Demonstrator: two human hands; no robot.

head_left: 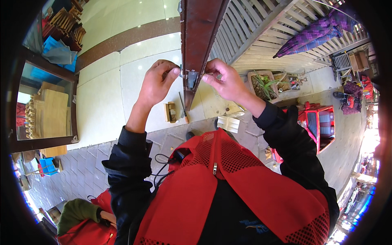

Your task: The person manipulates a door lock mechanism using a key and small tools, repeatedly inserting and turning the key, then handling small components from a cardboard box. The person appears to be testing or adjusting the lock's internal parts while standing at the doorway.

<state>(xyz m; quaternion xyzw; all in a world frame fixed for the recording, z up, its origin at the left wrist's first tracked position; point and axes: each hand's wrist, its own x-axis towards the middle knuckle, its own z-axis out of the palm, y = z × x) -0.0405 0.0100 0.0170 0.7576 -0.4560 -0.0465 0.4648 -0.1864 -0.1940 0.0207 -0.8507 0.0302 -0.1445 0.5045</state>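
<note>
A dark brown door (pixel 201 36) stands edge-on between my hands, with a grey metal lock piece (pixel 191 79) set in its narrow edge. On the door's left face, my left hand (pixel 157 83) has its fingers curled and thumb closed around a small part, mostly hidden by the fingers. My right hand (pixel 226 81) pinches at the right face, level with the lock piece; whatever sits between its fingertips is too small to name. Below the door, a screwdriver (pixel 184 112) lies on the floor beside a small open cardboard box (pixel 170 112).
An unfolded paper sheet (pixel 228 124) lies on the ground before me. To the right are a planter (pixel 263 85), a slatted gate (pixel 281 30) and a red cart-like vehicle (pixel 320 126). A glass display case (pixel 45 104) stands left. Another person's green sleeve (pixel 77 216) shows at lower left.
</note>
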